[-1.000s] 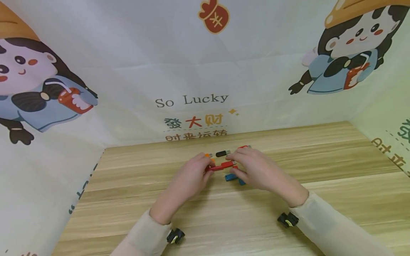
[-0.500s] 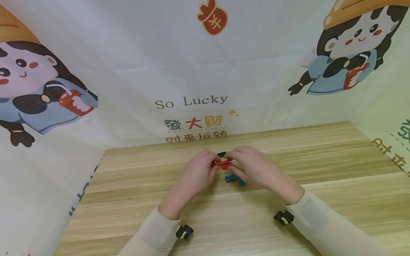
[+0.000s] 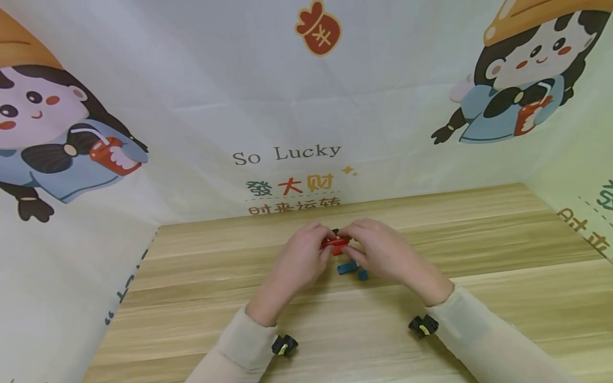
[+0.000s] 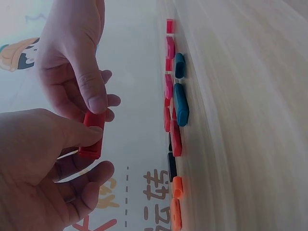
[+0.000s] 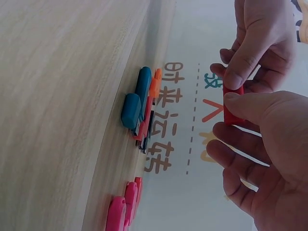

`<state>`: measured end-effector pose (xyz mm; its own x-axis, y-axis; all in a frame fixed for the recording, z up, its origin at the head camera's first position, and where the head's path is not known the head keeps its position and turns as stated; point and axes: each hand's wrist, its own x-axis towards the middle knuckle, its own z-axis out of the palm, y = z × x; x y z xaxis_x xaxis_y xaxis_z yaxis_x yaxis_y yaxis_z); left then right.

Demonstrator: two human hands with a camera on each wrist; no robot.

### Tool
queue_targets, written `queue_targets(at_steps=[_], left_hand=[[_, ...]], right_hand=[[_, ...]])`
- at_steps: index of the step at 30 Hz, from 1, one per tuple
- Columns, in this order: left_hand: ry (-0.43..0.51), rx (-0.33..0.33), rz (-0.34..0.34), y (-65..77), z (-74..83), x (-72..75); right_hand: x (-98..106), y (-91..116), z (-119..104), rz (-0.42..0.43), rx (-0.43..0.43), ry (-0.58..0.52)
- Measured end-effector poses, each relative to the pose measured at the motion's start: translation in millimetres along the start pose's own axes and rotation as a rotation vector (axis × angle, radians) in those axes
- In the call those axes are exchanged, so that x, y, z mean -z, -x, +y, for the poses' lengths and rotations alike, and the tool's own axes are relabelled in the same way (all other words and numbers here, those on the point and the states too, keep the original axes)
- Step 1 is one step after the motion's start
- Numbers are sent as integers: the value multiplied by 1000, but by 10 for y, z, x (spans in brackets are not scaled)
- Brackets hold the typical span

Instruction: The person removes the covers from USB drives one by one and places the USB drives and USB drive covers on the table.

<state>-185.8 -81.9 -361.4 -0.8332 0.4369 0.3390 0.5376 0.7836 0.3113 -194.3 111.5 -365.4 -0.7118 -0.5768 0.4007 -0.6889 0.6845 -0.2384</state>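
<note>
Above the table, both hands hold a red USB flash drive (image 4: 90, 122) between them. The left hand (image 3: 306, 258) pinches one end with thumb and fingers; the right hand (image 3: 380, 252) pinches the other end. No metal plug shows on the held drive; whether fingers hide it I cannot tell. Beneath the hands lie a blue USB flash drive (image 3: 347, 267) and a separate blue cap (image 3: 363, 275). Another red USB flash drive (image 4: 176, 138) lies beside the blue one. A black drive (image 4: 172, 167) is behind, partly covered by the hands in the head view.
Orange pieces (image 4: 176, 214) lie at one end of the row in the left wrist view. Pink pieces (image 5: 116, 214) lie apart in the right wrist view. The wooden tabletop (image 3: 191, 298) meets a printed cloth backdrop (image 3: 201, 133) at the back.
My left hand has moved right, closer to the right hand, bringing the red flash drive with it. The drive's metal plug, seen earlier at its right end, is out of sight.
</note>
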Motion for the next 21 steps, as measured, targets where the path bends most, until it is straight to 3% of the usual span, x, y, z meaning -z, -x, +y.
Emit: queue_targets(at_steps=[13, 21], left_hand=[[-2, 5, 33, -25, 38, -27], [48, -1, 39, -26, 51, -48]], right_hand=[[-23, 4, 16, 25, -18, -21], [-16, 15, 13, 34, -25, -47]])
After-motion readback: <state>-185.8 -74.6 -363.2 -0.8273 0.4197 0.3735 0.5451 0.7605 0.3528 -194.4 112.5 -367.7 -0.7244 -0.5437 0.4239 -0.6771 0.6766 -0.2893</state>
